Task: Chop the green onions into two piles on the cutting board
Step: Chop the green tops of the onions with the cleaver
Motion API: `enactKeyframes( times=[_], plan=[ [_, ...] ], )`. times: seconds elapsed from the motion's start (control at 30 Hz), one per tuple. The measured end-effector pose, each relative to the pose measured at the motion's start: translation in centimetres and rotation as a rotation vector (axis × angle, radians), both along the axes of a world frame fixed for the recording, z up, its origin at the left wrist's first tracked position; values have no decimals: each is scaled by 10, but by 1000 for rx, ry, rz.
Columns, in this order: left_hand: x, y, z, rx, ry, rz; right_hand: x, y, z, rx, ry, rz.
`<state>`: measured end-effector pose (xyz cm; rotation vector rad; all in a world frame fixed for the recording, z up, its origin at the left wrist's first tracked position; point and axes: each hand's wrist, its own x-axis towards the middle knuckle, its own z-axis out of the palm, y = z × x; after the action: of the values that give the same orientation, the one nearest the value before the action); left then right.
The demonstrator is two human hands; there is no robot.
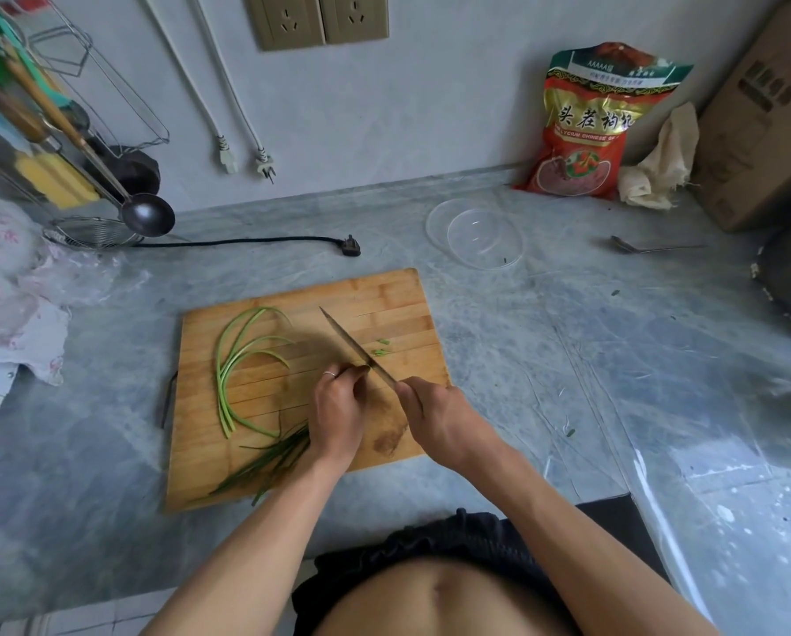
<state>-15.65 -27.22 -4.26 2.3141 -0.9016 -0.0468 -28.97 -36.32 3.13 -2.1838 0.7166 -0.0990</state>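
Observation:
A wooden cutting board (384, 296) lies on the grey counter. My left hand (338, 406) holds a bunch of green onions (270, 461) down on the board, fingers curled over it; the leafy ends trail toward the board's near left corner. My right hand (439, 415) grips the handle of a knife (352, 346), whose blade slants across the board just beyond my left fingertips. A few chopped green bits (381, 348) lie right of the blade. Several long curved onion stalks (237, 364) rest on the board's left half.
A clear glass bowl (476, 234) stands beyond the board to the right, with a red food bag (586, 126) and a cloth behind it. A black plug and cord (350, 245) lie behind the board. A utensil rack with a ladle (148, 213) stands far left.

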Motion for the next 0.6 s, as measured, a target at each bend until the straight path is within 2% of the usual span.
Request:
enactKeyframes(
  times=[0.33,0.6],
  plan=[
    [-1,-2,-8,-1,39,68,1,1,-8,-105,56,16],
    [-2,0,-9,-1,53,33,10,1,-12,-109,46,31]
  ],
)
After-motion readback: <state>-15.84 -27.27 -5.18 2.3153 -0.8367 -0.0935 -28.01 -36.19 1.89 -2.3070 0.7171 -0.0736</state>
